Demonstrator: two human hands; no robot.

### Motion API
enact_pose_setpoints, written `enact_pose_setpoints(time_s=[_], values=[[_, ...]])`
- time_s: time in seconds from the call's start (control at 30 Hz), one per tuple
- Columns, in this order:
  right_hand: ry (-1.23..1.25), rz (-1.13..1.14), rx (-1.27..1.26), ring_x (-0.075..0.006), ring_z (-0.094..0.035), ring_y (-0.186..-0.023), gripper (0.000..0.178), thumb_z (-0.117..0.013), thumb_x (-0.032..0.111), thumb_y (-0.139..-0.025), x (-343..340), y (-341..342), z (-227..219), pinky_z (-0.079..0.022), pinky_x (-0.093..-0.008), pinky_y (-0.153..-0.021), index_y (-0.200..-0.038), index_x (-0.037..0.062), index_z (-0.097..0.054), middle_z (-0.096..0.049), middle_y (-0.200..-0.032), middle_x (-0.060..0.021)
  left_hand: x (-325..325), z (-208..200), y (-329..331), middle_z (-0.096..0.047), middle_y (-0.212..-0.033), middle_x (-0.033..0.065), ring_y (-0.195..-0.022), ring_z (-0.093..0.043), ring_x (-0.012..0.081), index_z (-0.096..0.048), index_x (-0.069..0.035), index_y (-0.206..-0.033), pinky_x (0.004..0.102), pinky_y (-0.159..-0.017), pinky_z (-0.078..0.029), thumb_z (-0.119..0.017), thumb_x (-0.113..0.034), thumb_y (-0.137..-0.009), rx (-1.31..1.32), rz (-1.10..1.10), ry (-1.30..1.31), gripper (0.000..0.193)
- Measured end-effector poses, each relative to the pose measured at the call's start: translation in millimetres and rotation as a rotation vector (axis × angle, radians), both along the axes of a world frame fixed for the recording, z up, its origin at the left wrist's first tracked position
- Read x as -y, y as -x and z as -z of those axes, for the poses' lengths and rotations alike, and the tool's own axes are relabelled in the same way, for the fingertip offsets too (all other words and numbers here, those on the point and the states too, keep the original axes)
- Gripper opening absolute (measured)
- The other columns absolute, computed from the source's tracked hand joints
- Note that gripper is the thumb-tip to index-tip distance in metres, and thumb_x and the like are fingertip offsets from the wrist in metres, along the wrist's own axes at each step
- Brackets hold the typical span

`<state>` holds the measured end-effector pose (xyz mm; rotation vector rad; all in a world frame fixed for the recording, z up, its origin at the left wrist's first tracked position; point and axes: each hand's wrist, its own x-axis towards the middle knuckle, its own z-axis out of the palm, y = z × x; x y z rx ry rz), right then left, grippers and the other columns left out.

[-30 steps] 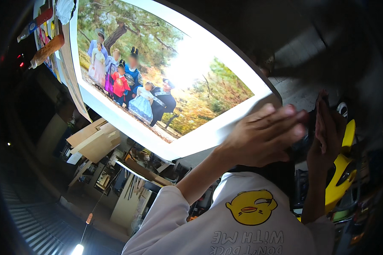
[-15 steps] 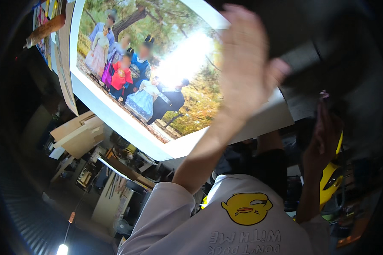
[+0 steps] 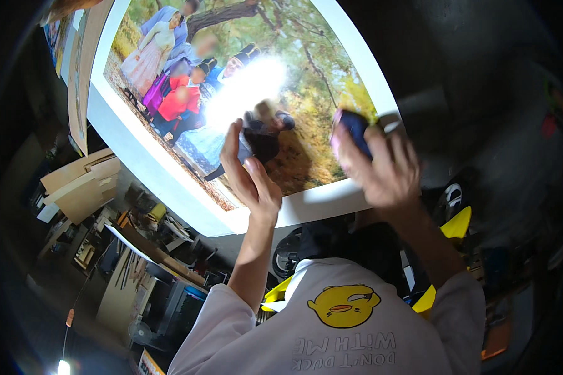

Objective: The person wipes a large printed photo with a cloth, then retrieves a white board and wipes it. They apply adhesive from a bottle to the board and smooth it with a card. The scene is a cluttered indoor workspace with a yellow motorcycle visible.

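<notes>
A large glossy family photo print (image 3: 313, 69) with a white border lies below my hands, and a bright glare hides part of it. Over its near middle, my left hand (image 3: 254, 181) is open, its fingers and thumb stretched out and holding nothing. Whether its fingertips touch the print I cannot tell. My right hand (image 3: 386, 169) is closed round a small dark blue object with a pinkish edge (image 3: 355, 130) at the print's right border. Motion blurs that hand, and the object's kind is not clear.
Thin boards (image 3: 81, 81) stand along the print's left edge. Further down on the left are cut wooden panels (image 3: 84, 187), cluttered workshop shelves and a lit hanging lamp (image 3: 64, 367). Something yellow (image 3: 456, 224) stands near my right arm.
My left hand has come down and left from the print's right edge to its near middle. From the dark right side, my right hand has moved in over the border with the dark blue object.
</notes>
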<state>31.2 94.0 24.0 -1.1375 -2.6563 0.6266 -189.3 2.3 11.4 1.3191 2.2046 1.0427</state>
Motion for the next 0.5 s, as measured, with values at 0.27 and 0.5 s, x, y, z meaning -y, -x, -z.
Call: enact_pose_setpoints(time_s=[0.27,0.5], values=[[-0.004,0.018,0.145,-0.0248,-0.063,-0.086,0.05,-0.076,0.026,-0.086,-12.7,-4.2,-9.8,-0.054,-0.0412,-0.073,-0.135,0.019,-0.07,-0.065,-0.107,-0.0084,-0.4,-1.4,10.9,-0.053,-0.154,0.0227,-0.147,-0.042,0.0413,-0.049,0.006,-0.151,0.0512,-0.122,-0.03,-0.043,-0.026,-0.112,-0.066,0.001,0.038,0.051],[0.002,-0.145,0.112,-0.0284,-0.064,-0.091,0.044,-0.07,0.029,-0.095,10.0,-5.9,-6.2,-0.054,-0.0462,-0.078,-0.137,0.0168,-0.069,-0.066,-0.11,-0.0119,-2.5,2.8,2.3,-0.038,-0.163,0.0285,-0.153,-0.03,0.0485,-0.038,0.007,-0.158,0.0565,-0.124,-0.023,-0.045,-0.026,-0.109,-0.147,0.006,0.135,0.059]])
